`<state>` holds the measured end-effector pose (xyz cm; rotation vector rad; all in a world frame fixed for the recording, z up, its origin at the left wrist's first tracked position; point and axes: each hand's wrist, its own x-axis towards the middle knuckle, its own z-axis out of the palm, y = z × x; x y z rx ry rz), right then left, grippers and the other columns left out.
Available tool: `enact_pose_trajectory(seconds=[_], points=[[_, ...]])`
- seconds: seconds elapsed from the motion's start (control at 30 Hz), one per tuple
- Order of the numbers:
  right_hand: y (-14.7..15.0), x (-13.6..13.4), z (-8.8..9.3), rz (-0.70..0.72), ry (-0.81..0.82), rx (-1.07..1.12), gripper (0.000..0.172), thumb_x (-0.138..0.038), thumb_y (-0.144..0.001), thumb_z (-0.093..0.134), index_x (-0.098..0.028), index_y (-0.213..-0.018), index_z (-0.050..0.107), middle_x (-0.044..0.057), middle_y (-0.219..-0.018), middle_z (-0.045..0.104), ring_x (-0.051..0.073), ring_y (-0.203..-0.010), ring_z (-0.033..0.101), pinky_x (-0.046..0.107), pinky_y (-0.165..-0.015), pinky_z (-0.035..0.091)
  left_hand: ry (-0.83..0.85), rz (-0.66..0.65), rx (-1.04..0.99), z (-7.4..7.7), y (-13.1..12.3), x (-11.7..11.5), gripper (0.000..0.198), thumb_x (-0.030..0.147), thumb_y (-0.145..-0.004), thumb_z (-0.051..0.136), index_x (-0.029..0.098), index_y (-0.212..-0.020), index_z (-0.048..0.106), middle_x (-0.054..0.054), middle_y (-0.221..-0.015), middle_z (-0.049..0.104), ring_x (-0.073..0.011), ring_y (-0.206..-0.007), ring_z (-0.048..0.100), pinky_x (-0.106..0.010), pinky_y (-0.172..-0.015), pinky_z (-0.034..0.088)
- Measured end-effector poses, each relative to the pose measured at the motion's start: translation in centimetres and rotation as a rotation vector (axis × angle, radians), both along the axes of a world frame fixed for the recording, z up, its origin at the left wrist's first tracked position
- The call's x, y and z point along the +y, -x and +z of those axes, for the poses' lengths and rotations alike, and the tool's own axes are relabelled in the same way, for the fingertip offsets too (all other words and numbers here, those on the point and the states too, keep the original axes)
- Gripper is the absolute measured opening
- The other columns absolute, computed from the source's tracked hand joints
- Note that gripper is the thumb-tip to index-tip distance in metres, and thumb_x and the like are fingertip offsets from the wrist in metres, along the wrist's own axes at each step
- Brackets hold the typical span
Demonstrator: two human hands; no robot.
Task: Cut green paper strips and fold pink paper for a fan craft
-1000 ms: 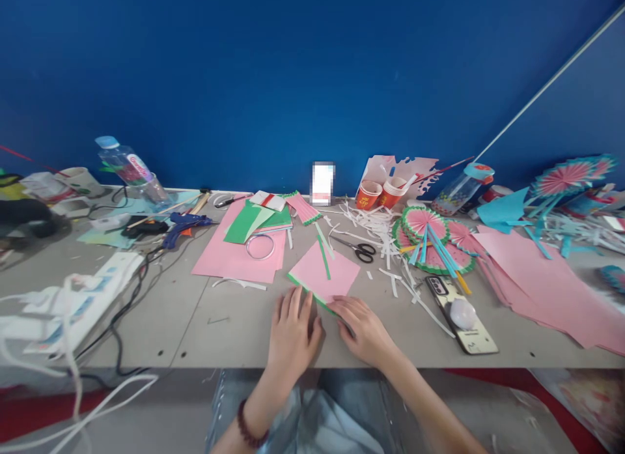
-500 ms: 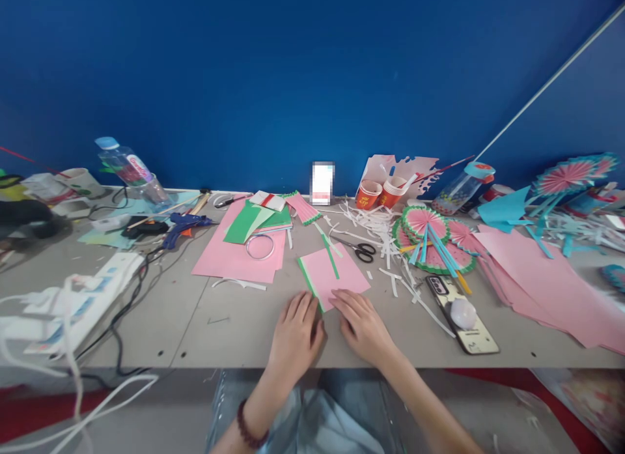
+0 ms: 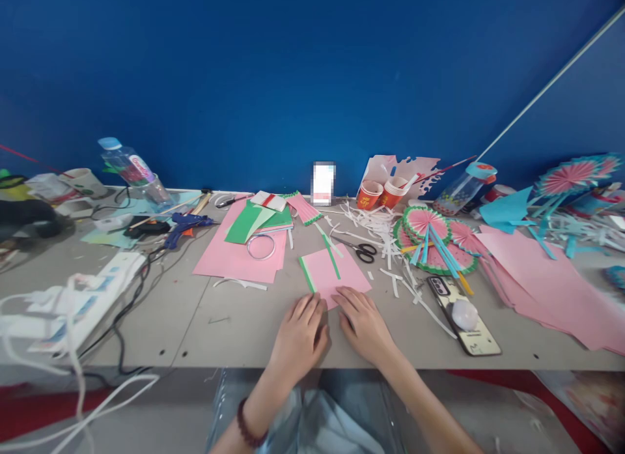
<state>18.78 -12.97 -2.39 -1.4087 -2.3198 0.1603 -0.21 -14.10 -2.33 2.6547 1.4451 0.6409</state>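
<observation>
A pink sheet of paper [image 3: 342, 265] with a green strip along its left edge lies flat on the table before me. Across its far part rests a loose narrow green strip [image 3: 331, 253]. My left hand [image 3: 300, 333] lies palm down, fingers stretched out, the tips over the sheet's near left corner and covering it. Beside it my right hand [image 3: 362, 320] is also palm down, its fingertips resting on the near edge of the sheet. Neither hand is closed round anything. Black-handled scissors [image 3: 365, 252] lie just past the sheet's right side.
Pink and green papers [image 3: 239, 258] with a clear ring [image 3: 261, 247] lie to the left. A blue glue gun [image 3: 183, 227] and power strip [image 3: 92, 311] are farther left. On the right are pleated paper fans [image 3: 424, 229], a phone [image 3: 481, 337], white paper scraps [image 3: 375, 223] and paper cups [image 3: 368, 193].
My left hand has slid a little to the right, its fingertips now over the sheet's near corner. My right hand has barely moved and the sheet stays in place.
</observation>
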Motion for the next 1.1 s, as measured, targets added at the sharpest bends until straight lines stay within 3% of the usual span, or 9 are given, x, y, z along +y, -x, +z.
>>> enact_pose_trajectory(seconds=[0.57, 0.77, 0.93, 1.1], points=[[0.14, 0.11, 0.46, -0.007, 0.017, 0.010, 0.040, -0.011, -0.083, 0.042, -0.018, -0.120, 0.056, 0.011, -0.125, 0.058, 0.024, -0.119, 0.048, 0.043, -0.097, 0.041, -0.016, 0.048, -0.059, -0.19, 0.41, -0.27, 0.055, 0.015, -0.086, 0.042, 0.019, -0.140, 0.035, -0.008, -0.134, 0.053, -0.0245, -0.123, 0.047, -0.040, -0.098, 0.043], [0.15, 0.17, 0.38, -0.007, 0.029, 0.015, 0.037, -0.011, -0.085, 0.042, -0.017, -0.119, 0.056, 0.011, -0.128, 0.057, 0.025, -0.121, 0.046, 0.043, -0.099, 0.039, -0.029, 0.206, -0.106, -0.25, 0.65, -0.26, 0.046, 0.020, -0.087, 0.044, 0.017, -0.133, 0.046, -0.012, -0.133, 0.052, -0.0270, -0.122, 0.047, -0.043, -0.098, 0.042], [0.14, 0.16, 0.37, 0.000, 0.036, 0.003, 0.038, -0.010, -0.085, 0.042, -0.017, -0.120, 0.056, 0.010, -0.129, 0.056, 0.025, -0.121, 0.046, 0.043, -0.099, 0.039, 0.010, 0.139, -0.029, 0.17, 0.27, -0.04, 0.040, 0.026, -0.088, 0.046, 0.019, -0.127, 0.052, -0.012, -0.140, 0.044, -0.0285, -0.125, 0.042, -0.046, -0.099, 0.041], [0.12, 0.11, 0.38, -0.002, 0.040, 0.005, 0.039, -0.010, -0.085, 0.043, -0.017, -0.121, 0.055, 0.011, -0.129, 0.055, 0.025, -0.122, 0.045, 0.043, -0.100, 0.039, -0.045, 0.104, -0.020, 0.60, 0.14, -0.28, 0.034, 0.021, -0.087, 0.046, 0.018, -0.118, 0.060, -0.011, -0.136, 0.049, -0.0276, -0.124, 0.043, -0.044, -0.098, 0.042]])
